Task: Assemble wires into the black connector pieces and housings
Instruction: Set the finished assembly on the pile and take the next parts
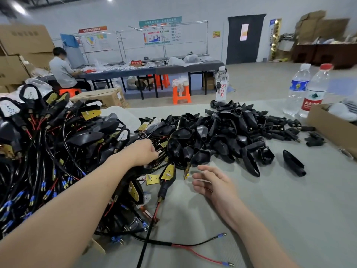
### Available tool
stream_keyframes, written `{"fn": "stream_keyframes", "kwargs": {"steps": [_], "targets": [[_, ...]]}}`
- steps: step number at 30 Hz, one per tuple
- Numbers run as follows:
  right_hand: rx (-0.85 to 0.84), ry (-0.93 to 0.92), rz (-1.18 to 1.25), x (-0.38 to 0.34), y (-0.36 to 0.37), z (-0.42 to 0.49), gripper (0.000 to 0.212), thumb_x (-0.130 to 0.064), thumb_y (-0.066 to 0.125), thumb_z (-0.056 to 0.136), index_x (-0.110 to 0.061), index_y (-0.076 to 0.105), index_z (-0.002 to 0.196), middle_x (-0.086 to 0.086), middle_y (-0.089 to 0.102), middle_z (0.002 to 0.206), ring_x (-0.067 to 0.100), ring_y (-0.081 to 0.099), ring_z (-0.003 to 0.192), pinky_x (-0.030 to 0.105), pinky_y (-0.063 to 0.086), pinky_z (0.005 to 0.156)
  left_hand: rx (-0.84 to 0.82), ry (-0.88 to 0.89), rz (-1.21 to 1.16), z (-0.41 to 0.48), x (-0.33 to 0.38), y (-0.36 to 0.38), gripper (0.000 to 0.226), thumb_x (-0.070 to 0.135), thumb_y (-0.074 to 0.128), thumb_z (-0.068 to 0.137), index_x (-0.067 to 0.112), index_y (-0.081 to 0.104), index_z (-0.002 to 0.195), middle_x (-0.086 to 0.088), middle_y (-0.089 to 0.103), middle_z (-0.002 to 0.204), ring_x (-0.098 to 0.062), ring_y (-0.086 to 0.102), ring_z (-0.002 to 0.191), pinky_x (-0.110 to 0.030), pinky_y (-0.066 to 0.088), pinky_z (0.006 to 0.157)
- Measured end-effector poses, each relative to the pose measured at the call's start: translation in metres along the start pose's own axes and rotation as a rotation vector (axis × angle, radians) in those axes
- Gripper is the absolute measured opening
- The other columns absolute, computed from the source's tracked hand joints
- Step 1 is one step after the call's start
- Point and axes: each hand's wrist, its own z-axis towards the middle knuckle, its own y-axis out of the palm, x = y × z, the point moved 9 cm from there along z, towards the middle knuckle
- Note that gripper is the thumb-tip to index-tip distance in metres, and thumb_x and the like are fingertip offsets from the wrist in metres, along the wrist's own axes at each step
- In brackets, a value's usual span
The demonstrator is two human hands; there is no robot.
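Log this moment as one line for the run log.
phase: reaching for wired piece | left hand: curled in wire pile, grip hidden | right hand: open, empty, over table | loose housings: heaped ahead

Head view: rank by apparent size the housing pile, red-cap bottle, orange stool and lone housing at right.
1. housing pile
2. red-cap bottle
3. orange stool and lone housing look about alike; the stool stands farther off, so I won't rank them.

- wired assemblies [48,136]: tangled heap, black cables, red leads, blue terminals, table left
- black housings [222,132]: empty, jumbled pile, table centre-right
- single assembly [167,176]: gold board, lying in front, cable [154,215] trailing to near edge
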Motion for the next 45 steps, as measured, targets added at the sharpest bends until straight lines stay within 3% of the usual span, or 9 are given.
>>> {"fn": "stream_keyframes", "kwargs": {"steps": [4,8,13,18,25,31,36,39,45], "targets": [[0.003,0.011,0.008,0.000,0.000,0.001,0.022,-0.002,0.044,0.103,-0.002,0.065,0.109,0.009,0.074,0.077,0.018,0.070,0.066,0.025,0.058,0.061,0.173,0.001,-0.096,-0.001,0.005,-0.034,0.024,0.018,0.043,0.100,0.011,0.054,0.080,-0.009,0.051,0.069,-0.023,0.048,0.063,-0.031,0.042,0.060],[-0.003,0.016,0.003,0.000,0.001,0.000,0.023,-0.002,0.043,0.103,-0.002,0.064,0.111,0.009,0.074,0.078,0.017,0.069,0.066,0.025,0.058,0.061,0.339,-0.025,-0.283,-0.004,0.013,-0.070,0.024,0.020,0.035,0.106,0.000,0.049,0.107,-0.024,0.063,0.096,-0.035,0.059,0.079,-0.041,0.048,0.071],[-0.015,0.010,0.016,0.000,0.002,-0.001,0.023,-0.002,0.040,0.104,0.000,0.063,0.111,0.009,0.073,0.077,0.019,0.067,0.067,0.026,0.059,0.065,0.598,0.015,-0.601,-0.017,0.027,-0.137,0.021,0.023,0.028,0.110,0.023,0.041,0.093,0.001,0.050,0.082,-0.012,0.047,0.064,-0.023,0.043,0.049],[-0.022,0.014,0.031,0.001,0.002,0.000,0.024,-0.002,0.039,0.105,-0.001,0.062,0.111,0.011,0.073,0.077,0.019,0.068,0.067,0.026,0.059,0.064,0.826,0.139,-0.560,-0.035,0.050,-0.192,0.018,0.033,0.038,0.107,0.018,0.044,0.115,0.009,0.053,0.087,-0.006,0.051,0.067,-0.022,0.038,0.052],[-0.036,0.008,0.043,0.001,0.002,-0.002,0.023,-0.002,0.041,0.104,-0.002,0.062,0.111,0.012,0.074,0.081,0.019,0.069,0.071,0.026,0.057,0.064,-0.128,-0.004,0.023,-0.017,0.060,-0.085,0.029,0.020,0.039,0.106,0.007,0.064,0.106,-0.003,0.056,0.076,-0.011,0.041,0.047,-0.021,0.034,0.039],[-0.020,0.010,0.055,-0.002,0.004,-0.002,0.023,0.000,0.039,0.103,0.002,0.060,0.114,0.011,0.072,0.075,0.019,0.066,0.064,0.026,0.059,0.062,0.280,-0.066,-0.885,-0.019,0.040,-0.093,0.022,0.016,0.038,0.104,0.014,0.059,0.111,0.003,0.046,0.067,-0.008,0.031,0.045,-0.019,0.024,0.036],[-0.023,0.013,0.040,-0.003,0.004,-0.004,0.023,-0.001,0.040,0.103,0.000,0.061,0.113,0.009,0.073,0.075,0.017,0.066,0.061,0.025,0.058,0.061,0.385,-0.032,-1.594,-0.037,0.051,-0.079,0.018,0.017,0.034,0.107,0.016,0.050,0.099,0.003,0.054,0.062,-0.008,0.043,0.044,-0.020,0.033,0.041],[-0.029,0.024,0.068,-0.003,0.004,-0.004,0.024,-0.011,0.042,0.106,-0.002,0.064,0.112,0.012,0.074,0.081,0.018,0.068,0.064,0.027,0.059,0.061,0.367,-0.072,-1.709,-0.047,0.062,-0.039,0.021,0.021,0.035,0.108,0.021,0.050,0.094,0.003,0.073,0.075,-0.011,0.052,0.062,-0.028,0.039,0.061],[-0.048,0.089,0.130,0.002,0.000,-0.002,0.041,-0.037,0.041,0.106,-0.005,0.067,0.113,0.014,0.074,0.089,0.019,0.069,0.064,0.028,0.057,0.056,0.399,-0.026,-1.786,-0.070,0.071,0.022,0.028,0.034,0.037,0.109,0.028,0.061,0.096,0.007,0.066,0.085,-0.010,0.048,0.068,-0.026,0.035,0.061]]}}
